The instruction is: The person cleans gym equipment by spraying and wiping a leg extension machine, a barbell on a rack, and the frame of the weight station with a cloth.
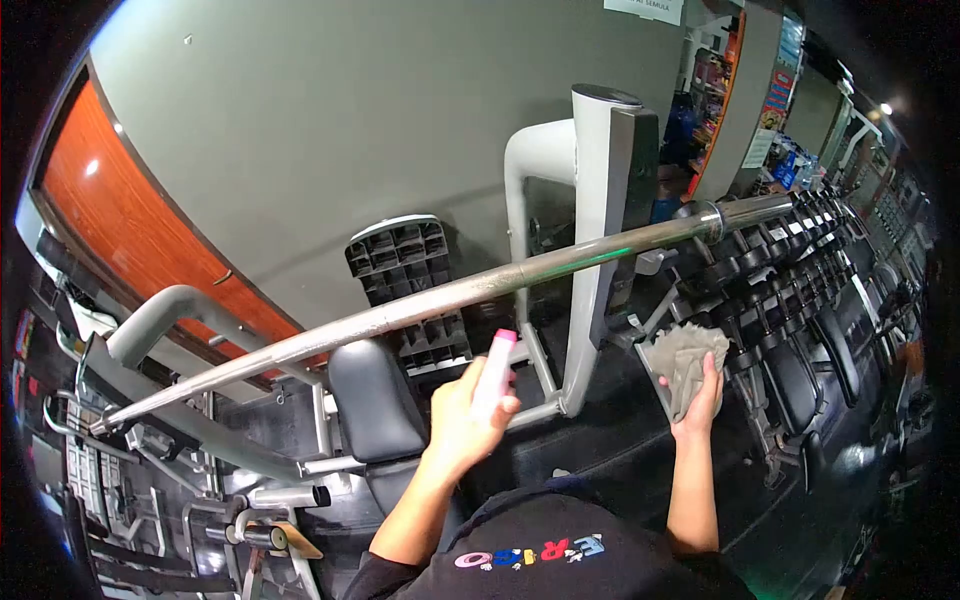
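Note:
A long steel barbell [470, 288] runs slantwise across the view in front of me, from lower left to upper right. Below its middle, my left hand [466, 415] is closed around a small whitish-pink bottle [493, 377] with a bright pink top; its label cannot be read. My right hand [703, 398], lower and to the right, grips a crumpled grey cloth [685, 365]. Neither the bottle nor the cloth appears to touch the bar. Behind my left hand is a black padded bench [372, 395].
A grey upright post [593, 230] of the bench frame stands behind the bar. Racks of dumbbells [790, 262] line the right side. A black plastic step platform [405, 262] leans against the wall [330, 110]. More gym machines [190, 390] stand at left.

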Demonstrator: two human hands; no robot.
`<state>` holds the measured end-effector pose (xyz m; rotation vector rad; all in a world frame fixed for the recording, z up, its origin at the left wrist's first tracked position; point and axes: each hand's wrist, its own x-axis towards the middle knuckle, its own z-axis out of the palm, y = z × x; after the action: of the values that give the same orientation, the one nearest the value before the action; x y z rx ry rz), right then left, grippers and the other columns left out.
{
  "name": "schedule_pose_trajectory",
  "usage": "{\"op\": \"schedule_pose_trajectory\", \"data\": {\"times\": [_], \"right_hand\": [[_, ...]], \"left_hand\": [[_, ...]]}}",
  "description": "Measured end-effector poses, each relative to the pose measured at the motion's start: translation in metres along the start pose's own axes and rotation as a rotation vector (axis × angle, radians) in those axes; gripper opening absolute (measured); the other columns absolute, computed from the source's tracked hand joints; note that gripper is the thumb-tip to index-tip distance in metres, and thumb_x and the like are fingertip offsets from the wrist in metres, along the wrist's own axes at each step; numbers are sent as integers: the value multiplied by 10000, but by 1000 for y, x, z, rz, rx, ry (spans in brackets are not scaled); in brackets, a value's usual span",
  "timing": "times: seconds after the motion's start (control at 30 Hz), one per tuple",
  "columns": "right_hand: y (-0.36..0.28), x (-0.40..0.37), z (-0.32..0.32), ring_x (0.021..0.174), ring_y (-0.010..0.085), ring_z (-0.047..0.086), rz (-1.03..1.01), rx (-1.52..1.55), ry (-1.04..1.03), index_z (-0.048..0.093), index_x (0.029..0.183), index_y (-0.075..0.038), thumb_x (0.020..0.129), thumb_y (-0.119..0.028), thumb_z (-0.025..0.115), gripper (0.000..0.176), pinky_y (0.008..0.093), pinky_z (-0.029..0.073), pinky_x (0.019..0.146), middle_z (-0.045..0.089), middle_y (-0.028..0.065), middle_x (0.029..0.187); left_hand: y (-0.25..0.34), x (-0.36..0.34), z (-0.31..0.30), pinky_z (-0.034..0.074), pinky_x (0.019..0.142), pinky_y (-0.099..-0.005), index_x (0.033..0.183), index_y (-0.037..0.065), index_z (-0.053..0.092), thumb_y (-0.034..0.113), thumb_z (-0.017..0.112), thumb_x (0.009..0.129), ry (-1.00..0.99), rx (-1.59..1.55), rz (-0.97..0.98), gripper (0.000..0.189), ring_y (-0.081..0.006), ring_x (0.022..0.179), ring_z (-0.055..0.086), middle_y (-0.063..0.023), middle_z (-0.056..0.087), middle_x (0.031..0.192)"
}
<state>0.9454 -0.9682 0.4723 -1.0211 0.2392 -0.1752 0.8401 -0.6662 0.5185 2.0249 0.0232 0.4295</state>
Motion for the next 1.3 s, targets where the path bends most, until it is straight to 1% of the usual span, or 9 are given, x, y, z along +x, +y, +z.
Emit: {"op": "schedule_pose_trajectory", "data": {"times": [0.1, 0.17, 0.27, 0.33, 0.63, 0.9, 0.97, 1.1, 1.3], "right_hand": [[-7, 12, 31, 989, 223, 627, -231, 37, -68, 491, 1270, -48, 973, -319, 524, 404, 366, 576, 660, 597, 101, 1172], [8, 24, 58, 1065, 207, 579, -501, 14, -142, 489, 1280, -7, 978, -213, 524, 367, 378, 492, 901, 579, 116, 1200], [11, 21, 120, 1272, 339, 465, -1089, -632, -497, 521, 1249, -36, 895, -255, 606, 425, 459, 361, 1043, 501, 189, 1327], [6, -16, 177, 1353, 375, 371, -1300, -1061, -625, 588, 1193, -138, 762, -255, 724, 467, 588, 206, 1105, 490, 85, 1386], [91, -140, 331, 954, 270, 592, -1770, -606, -878, 663, 940, -130, 828, -256, 593, 182, 445, 454, 851, 607, 64, 903], [56, -86, 307, 772, 170, 567, -1890, -890, -987, 612, 1054, -192, 814, -263, 608, 250, 290, 467, 589, 547, 1, 877], [41, -70, 296, 788, 176, 573, -1848, -1049, -1017, 609, 1056, -193, 833, -249, 587, 231, 290, 481, 595, 551, 7, 907], [4, -53, 280, 958, 255, 598, -1600, -1082, -1291, 573, 1111, -171, 527, -156, 845, 643, 380, 512, 770, 579, 64, 1099], [-25, -40, 245, 1108, 305, 574, -1329, -1026, -1288, 555, 1148, -154, 544, -56, 822, 668, 401, 501, 904, 563, 98, 1201]], "left_hand": [[27, -6, 13, 545, 677, -355, 1070, 73, 603, 560, 584, 854, -63, -62, 23, 533, -262, 717, 702, -78, 672, 743], [17, -18, 16, 541, 676, -342, 1081, 59, 603, 629, 551, 855, -92, -84, 7, 616, -253, 710, 702, -76, 673, 735], [-4, -44, 11, 542, 687, -331, 1078, 36, 604, 668, 536, 848, -41, -93, -68, 676, -229, 721, 706, -65, 678, 741], [-8, -63, 4, 544, 697, -327, 1087, 25, 603, 682, 529, 845, 22, -115, -117, 704, -221, 727, 706, -65, 678, 742], [-21, -136, -14, 551, 733, -334, 1075, -77, 583, 770, 479, 814, 321, -216, -178, 892, -208, 736, 694, -96, 666, 701], [-32, -178, -30, 546, 720, -330, 1047, -81, 583, 784, 507, 786, 346, -202, -245, 907, -196, 734, 686, -86, 666, 716], [-34, -186, -35, 546, 722, -329, 1049, -79, 583, 780, 514, 787, 383, -214, -236, 901, -195, 734, 686, -84, 663, 716], [-42, -200, -48, 546, 728, -325, 1054, -75, 580, 767, 527, 790, 412, -243, -229, 883, -197, 740, 689, -85, 661, 716], [-65, -209, -73, 544, 735, -341, 1058, -89, 560, 793, 488, 787, 370, -222, -223, 925, -227, 757, 698, -108, 670, 700]]}}
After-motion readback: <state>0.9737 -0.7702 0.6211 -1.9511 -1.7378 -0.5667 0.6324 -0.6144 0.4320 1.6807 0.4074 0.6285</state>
